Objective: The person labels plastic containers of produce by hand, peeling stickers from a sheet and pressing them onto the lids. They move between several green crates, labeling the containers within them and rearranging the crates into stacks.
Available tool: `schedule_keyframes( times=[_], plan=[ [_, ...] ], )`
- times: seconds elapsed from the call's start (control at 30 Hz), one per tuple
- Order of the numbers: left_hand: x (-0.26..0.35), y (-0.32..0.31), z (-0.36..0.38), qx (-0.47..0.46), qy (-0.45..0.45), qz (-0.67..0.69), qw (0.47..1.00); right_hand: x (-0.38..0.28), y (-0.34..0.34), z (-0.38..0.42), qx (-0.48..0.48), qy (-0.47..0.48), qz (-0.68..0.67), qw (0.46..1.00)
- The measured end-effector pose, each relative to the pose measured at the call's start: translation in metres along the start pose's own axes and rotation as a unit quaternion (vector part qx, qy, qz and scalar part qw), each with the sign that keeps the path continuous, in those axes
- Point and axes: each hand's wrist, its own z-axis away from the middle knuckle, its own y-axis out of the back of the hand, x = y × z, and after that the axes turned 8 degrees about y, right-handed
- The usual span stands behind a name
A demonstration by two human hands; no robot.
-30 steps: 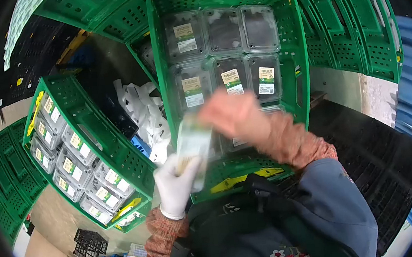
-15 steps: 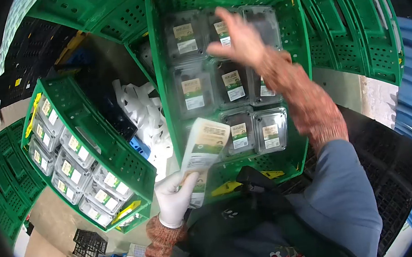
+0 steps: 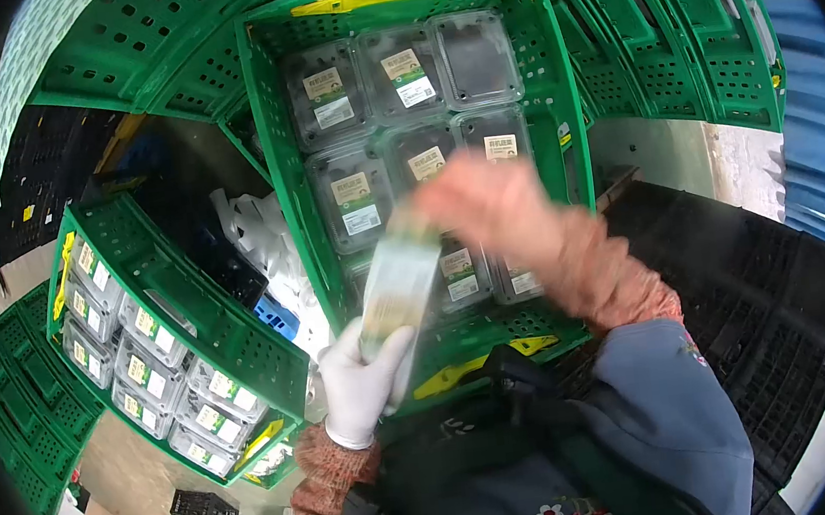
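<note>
My left hand point(image 3: 360, 384), in a white glove, is closed around a strip of printed labels point(image 3: 397, 284) in beige, green and white. My bare right hand point(image 3: 492, 204) is blurred by motion, its fingers drawn together at the upper end of the strip, where a label's edge seems pinched. Below both hands is a green crate point(image 3: 274, 161) holding rows of clear plastic clamshell boxes with dark contents. A labelled clamshell box point(image 3: 351, 199) lies in the middle row. The top right clamshell box point(image 3: 477, 60) shows no label. My hands and the strip hide part of the lower boxes.
A second green crate point(image 3: 208, 324) on the left holds several labelled clamshell boxes. White strips of backing paper point(image 3: 253, 219) lie heaped between the crates. Stacked green crates point(image 3: 671, 39) stand at the upper right, with black crates point(image 3: 738, 294) below them.
My right hand has come back from over the top row to the upper end of the label strip. The view has shifted, and my left hand still grips the strip.
</note>
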Motion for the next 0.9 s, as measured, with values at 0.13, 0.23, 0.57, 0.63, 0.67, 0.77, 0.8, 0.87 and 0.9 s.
schedule_keyframes(
  times=[0.13, 0.23, 0.57, 0.63, 0.67, 0.77, 0.8, 0.87, 0.9],
  plan=[
    [-0.011, 0.009, 0.001, -0.028, 0.047, 0.006, 0.999, 0.135, 0.042, -0.014, -0.019, -0.094, 0.241, 0.966],
    [-0.030, 0.022, 0.008, -0.058, 0.050, -0.027, 0.997, 0.207, 0.044, -0.029, -0.230, -0.087, 0.283, 0.927],
    [-0.043, 0.041, 0.034, -0.095, 0.107, 0.022, 0.990, 0.212, -0.024, 0.006, -0.233, -0.113, 0.396, 0.881],
    [-0.044, 0.043, 0.041, -0.095, 0.123, 0.034, 0.987, 0.208, -0.063, 0.020, -0.129, 0.044, 0.273, 0.952],
    [-0.046, 0.044, 0.045, -0.093, 0.119, 0.034, 0.988, 0.198, -0.080, 0.016, -0.111, 0.061, 0.301, 0.945],
    [-0.059, 0.050, 0.063, -0.082, 0.046, 0.000, 0.996, 0.194, -0.113, 0.009, -0.113, -0.022, 0.304, 0.946],
    [-0.066, 0.054, 0.071, -0.075, 0.012, -0.016, 0.997, 0.191, -0.116, -0.003, -0.153, -0.109, 0.258, 0.948],
    [-0.084, 0.064, 0.093, -0.057, 0.025, 0.031, 0.998, 0.163, -0.107, -0.037, -0.215, -0.247, 0.140, 0.934],
    [-0.092, 0.069, 0.101, -0.048, 0.025, 0.057, 0.997, 0.122, -0.095, -0.045, -0.117, -0.261, 0.004, 0.958]
  ],
)
